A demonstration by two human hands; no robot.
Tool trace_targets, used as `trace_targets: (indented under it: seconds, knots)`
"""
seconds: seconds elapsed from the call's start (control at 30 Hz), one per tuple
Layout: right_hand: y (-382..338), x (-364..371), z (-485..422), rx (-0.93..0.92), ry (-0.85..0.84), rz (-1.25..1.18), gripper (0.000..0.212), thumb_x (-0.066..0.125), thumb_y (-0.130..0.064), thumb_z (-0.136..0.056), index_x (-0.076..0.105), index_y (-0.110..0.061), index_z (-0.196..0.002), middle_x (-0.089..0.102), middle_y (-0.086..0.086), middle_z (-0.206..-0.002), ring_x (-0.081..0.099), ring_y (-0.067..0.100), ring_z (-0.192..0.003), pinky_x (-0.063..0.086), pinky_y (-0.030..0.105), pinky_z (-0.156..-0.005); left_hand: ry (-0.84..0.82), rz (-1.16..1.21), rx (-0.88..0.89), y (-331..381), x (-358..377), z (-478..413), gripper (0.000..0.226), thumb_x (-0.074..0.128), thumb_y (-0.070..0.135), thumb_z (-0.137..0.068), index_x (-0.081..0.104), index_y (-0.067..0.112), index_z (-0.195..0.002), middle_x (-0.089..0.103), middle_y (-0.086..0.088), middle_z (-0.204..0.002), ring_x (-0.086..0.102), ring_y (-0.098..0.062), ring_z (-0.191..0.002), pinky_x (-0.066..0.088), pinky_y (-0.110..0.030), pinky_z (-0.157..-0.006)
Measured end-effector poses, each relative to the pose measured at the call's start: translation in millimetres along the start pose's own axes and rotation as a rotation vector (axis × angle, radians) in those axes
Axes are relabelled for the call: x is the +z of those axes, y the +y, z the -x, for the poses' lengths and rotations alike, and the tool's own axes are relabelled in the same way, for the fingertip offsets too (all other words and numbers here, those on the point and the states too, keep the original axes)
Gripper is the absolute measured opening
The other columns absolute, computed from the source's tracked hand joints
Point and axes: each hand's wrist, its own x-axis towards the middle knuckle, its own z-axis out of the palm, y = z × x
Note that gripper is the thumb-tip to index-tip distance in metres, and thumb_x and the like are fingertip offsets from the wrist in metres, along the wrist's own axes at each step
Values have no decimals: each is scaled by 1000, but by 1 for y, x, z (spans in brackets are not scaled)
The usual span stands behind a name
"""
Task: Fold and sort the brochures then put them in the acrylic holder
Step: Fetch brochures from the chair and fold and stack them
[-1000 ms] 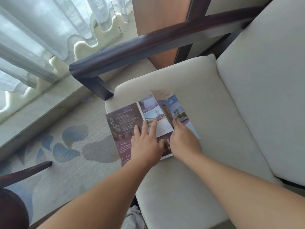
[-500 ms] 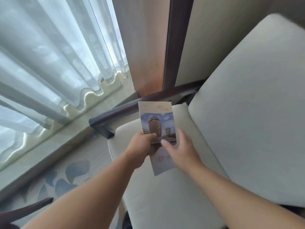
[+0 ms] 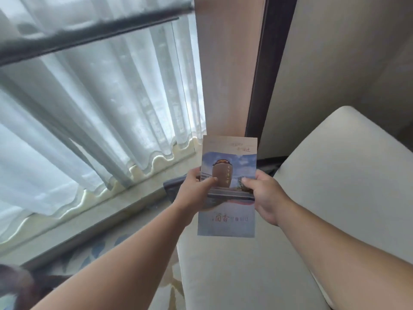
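A folded brochure with a jar-shaped monument and blue sky on its cover is held upright in the air above the chair seat. My left hand grips its left edge, thumb on the cover. My right hand grips its right edge, thumb on the front and fingers behind. No acrylic holder is in view.
A cream cushioned armchair fills the lower right, its dark wooden armrest just behind my left hand. Sheer white curtains hang at the left over a pale sill. A patterned carpet lies below.
The brochure went from lying open on the seat to folded shut and lifted in both hands. My view has tilted up toward the curtains and wall.
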Motion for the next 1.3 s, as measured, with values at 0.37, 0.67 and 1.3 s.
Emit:
trace_targets:
  seconds: [0.37,0.67,1.3]
  knots:
    - [-32,124,75,-135,-76,272,50,64,-24,-86,48,-19,-133,60,5,-121,62,28,-106,51,53,-96,130,358,12,-11,-127,95,23,49,-3,-91,61,8,-107,68,-18,-98,67,-36,-84,56,-54,-81]
    - [38,289,202,-217,-239,456,13,56,-11,-92,66,-18,-87,73,9,-90,70,30,-85,60,49,-79,539,-264,125,-109,-282,238,27,57,26,-88,51,24,-115,68,-3,-97,65,-24,-89,53,-44,-84]
    - [204,570,352,-364,-532,833,11,54,-14,-79,64,-16,-83,69,2,-81,67,26,-80,57,45,-75,801,-226,-116,-313,-525,419,25,57,26,-90,54,27,-115,66,-1,-94,63,-24,-87,53,-38,-76]
